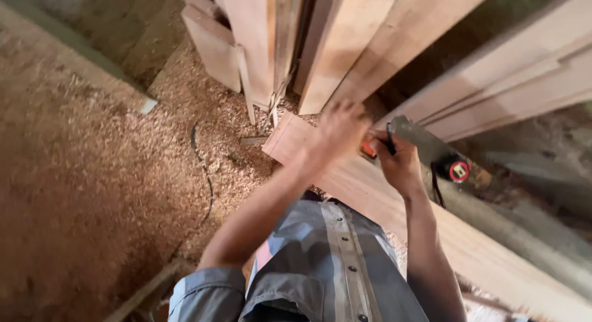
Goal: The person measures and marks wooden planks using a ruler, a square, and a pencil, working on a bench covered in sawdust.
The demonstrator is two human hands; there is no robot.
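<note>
A long pale wooden plank [357, 180] runs from the middle of the view toward the lower right. My left hand [338, 132] lies on its far end, blurred, fingers spread against the wood. My right hand [394, 158] rests on the plank just beside it and grips a small orange and black object [372, 148], partly hidden by the fingers. A metal square blade [419, 140] lies along the plank's right edge.
A black and red tape measure [455, 169] sits to the right of the plank. Several upright boards [345, 44] lean at the top. Sawdust [111, 174] covers the floor at left, with a dark cable [206, 174] across it.
</note>
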